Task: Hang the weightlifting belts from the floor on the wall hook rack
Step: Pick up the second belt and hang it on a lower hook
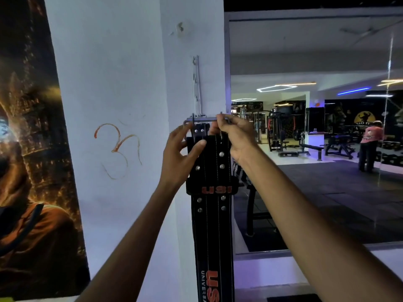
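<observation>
A black leather weightlifting belt point(212, 225) with silver rivets and red lettering hangs down the white pillar. Its metal buckle point(205, 120) is level with the bottom of the thin metal hook rack point(197, 83) fixed vertically on the pillar. My left hand point(180, 155) grips the belt's left edge just under the buckle, thumb across the front. My right hand point(234, 136) pinches the right end of the buckle bar. Whether the buckle sits on a hook I cannot tell.
A large dark poster point(32, 149) covers the wall at left. An orange mark point(117, 147) is drawn on the pillar. To the right a wall mirror point(316, 127) reflects gym benches, machines and a person in a pink shirt point(369, 147).
</observation>
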Tool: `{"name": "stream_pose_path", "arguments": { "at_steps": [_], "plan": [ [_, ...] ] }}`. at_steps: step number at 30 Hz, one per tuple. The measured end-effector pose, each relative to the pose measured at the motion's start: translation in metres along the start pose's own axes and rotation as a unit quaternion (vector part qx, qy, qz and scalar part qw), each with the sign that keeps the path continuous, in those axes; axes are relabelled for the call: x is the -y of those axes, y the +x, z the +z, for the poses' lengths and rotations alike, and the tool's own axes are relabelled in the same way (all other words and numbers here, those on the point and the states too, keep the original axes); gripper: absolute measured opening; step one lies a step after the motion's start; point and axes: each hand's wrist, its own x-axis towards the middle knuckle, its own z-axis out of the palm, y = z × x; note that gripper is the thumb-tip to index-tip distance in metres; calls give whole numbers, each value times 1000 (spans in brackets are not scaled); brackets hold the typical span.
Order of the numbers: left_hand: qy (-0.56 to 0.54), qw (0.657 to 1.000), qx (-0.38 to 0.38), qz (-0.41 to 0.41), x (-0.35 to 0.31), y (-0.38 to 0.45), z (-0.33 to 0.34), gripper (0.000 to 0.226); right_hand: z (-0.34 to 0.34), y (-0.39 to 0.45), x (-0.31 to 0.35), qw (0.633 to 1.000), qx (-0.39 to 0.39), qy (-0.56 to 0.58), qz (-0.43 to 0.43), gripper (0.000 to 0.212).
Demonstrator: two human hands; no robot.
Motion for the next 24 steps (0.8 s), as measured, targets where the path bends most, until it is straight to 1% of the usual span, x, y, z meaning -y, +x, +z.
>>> {"name": "stream_pose_path", "arguments": {
  "at_steps": [2,3,4,6,9,12,15,17,20,22,24],
  "plan": [
    [43,999,-27,-7,1,10,11,21,-2,4,-6,1000,2,-2,1,14],
    [46,998,-37,-18,3,13,15,12,-5,6,-9,1000,5,-7,-6,18],
    [46,998,-44,-17,5,15,20,7,-9,9,-11,1000,12,-13,-19,21],
    [70,996,-51,7,9,19,27,4,-19,16,-14,997,30,-41,-58,27],
    [84,994,-56,33,10,30,39,13,-36,27,-19,980,59,-153,-113,34],
    [87,994,-65,29,13,40,52,14,-51,36,-23,968,71,-208,-118,40],
    [98,993,-61,20,25,53,60,8,-60,47,-30,948,77,-259,-169,46],
    [107,992,-62,23,36,66,60,6,-63,58,-37,942,64,-274,-184,39],
    [105,992,-59,23,55,86,57,7,-59,81,-46,953,34,-250,-170,19],
    [92,994,-62,24,68,99,53,12,-51,100,-55,948,31,-260,-180,12],
    [82,994,-64,27,81,114,47,23,-40,119,-62,941,28,-274,-197,6]
  ]
}}
